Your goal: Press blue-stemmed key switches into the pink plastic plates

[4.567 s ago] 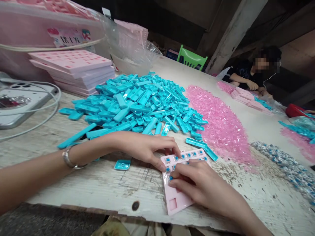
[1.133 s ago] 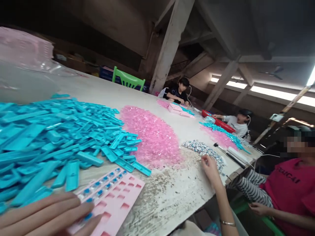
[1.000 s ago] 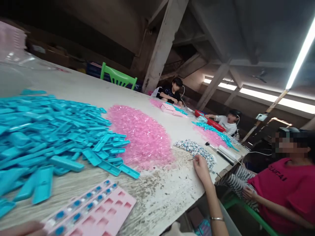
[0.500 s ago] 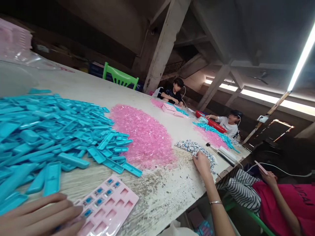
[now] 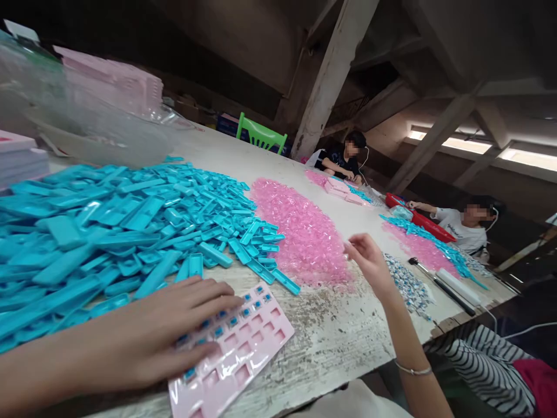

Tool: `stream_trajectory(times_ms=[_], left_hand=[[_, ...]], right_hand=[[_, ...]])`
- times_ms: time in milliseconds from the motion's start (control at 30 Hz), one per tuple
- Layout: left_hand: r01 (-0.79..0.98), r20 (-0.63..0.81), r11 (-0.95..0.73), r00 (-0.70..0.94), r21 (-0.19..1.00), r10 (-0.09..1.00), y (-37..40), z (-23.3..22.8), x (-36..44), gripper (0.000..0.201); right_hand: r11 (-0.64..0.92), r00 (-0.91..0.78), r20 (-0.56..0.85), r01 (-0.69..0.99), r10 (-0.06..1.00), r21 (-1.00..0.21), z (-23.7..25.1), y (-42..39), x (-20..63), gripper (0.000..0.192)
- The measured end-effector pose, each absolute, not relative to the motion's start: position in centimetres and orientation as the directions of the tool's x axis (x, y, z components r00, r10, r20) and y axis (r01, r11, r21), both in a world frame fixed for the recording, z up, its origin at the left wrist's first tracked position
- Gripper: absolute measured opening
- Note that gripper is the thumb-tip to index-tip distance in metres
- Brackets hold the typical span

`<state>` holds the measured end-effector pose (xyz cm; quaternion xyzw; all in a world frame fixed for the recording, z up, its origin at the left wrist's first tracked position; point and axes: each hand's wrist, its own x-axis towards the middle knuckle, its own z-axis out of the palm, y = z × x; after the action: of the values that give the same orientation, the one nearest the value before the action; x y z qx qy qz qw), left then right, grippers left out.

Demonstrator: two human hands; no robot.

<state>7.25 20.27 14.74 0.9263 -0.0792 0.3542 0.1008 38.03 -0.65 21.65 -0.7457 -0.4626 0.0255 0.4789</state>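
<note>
A pale pink tray (image 5: 270,343) with rows of square recesses lies at an angle on the table. Small blue pieces sit in several of its recesses on the far and left side. My left hand (image 5: 161,328) rests over the tray's left part, fingers stretched out and covering some recesses. My right hand (image 5: 371,262), a thin bracelet on its wrist, hovers by the right edge of a heap of clear pink pieces (image 5: 300,232). Its fingertips are pinched together; what they hold is too small to make out. Right of it lies a pile of small blue-and-white pieces (image 5: 407,287).
A large heap of turquoise plastic strips (image 5: 122,226) covers the table's left. Behind it stand a clear plastic bag (image 5: 104,136) and stacked pink trays (image 5: 113,81). A black-handled brush (image 5: 444,287) lies at right. Two people sit farther along, near a red basin (image 5: 430,225).
My right hand has left the blue-and-white pile and moved left towards the pink heap. My left hand now reaches farther across the tray. The view has turned left.
</note>
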Motion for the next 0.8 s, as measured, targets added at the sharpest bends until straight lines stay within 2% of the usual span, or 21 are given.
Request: stream_trajectory(times_ms=[100,167,300,367,433,567,700,800], left_hand=[[-0.263,0.487,-0.957,0.856,0.119,-0.175,22.6,15.8,7.2,0.041],[-0.288,0.436,-0.943,0.880,0.168,-0.190,23.5,16.3,7.3,0.042],[-0.236,0.424,-0.888,0.904,0.395,-0.051,23.7,16.5,7.6,0.019],[-0.208,0.380,-0.871,0.925,0.446,-0.026,23.7,16.5,7.6,0.018],[-0.189,0.352,-0.866,0.936,0.463,-0.016,23.8,16.5,7.6,0.020],[-0.197,0.301,-0.838,0.953,0.508,-0.041,23.9,17.0,7.3,0.017],[-0.192,0.223,-0.792,0.972,0.579,-0.073,24.0,17.5,7.1,0.014],[-0.166,0.162,-0.766,0.983,0.621,-0.081,24.4,17.5,6.9,0.013]], right_hand=[[0.092,0.445,0.403,0.573,0.800,-0.815,22.3,5.4,33.8,0.033],[0.176,0.352,0.380,0.493,0.855,-0.852,22.0,8.9,31.2,0.028],[0.264,0.228,0.343,0.316,0.911,-0.911,19.7,12.1,26.8,0.024],[0.274,0.203,0.338,0.285,0.919,-0.918,18.3,11.8,25.3,0.020],[0.289,0.158,0.371,0.386,0.915,-0.876,17.0,11.1,24.7,0.015],[0.335,0.026,0.449,0.628,0.893,-0.702,15.7,10.1,25.0,0.021],[0.352,-0.032,0.492,0.738,0.870,-0.576,16.5,9.8,25.2,0.018],[0.398,-0.101,0.496,0.742,0.862,-0.540,17.4,9.3,24.5,0.017]])
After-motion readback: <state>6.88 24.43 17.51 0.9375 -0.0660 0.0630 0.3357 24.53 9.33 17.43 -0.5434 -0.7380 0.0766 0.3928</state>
